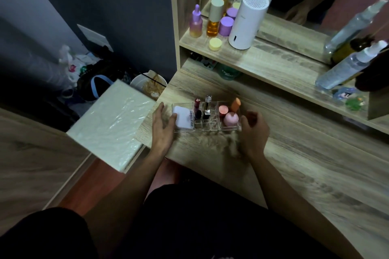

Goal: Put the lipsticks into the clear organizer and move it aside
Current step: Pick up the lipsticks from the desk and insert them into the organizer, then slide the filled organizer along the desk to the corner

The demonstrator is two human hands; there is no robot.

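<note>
Two lipsticks [201, 107] stand upright in the clear organizer [207, 127] near the table's [294, 174] left edge. Both hands, left hand [163, 125] and right hand [253, 130], flank it, fingers relaxed, gripping nothing. Likely next: clasping both ends to shift it aside.

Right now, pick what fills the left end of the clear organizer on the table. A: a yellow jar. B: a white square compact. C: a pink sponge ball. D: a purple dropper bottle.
B: the white square compact lies in the left end of the clear organizer, beside the left hand; the pink sponge ball sits at the right end.
</note>
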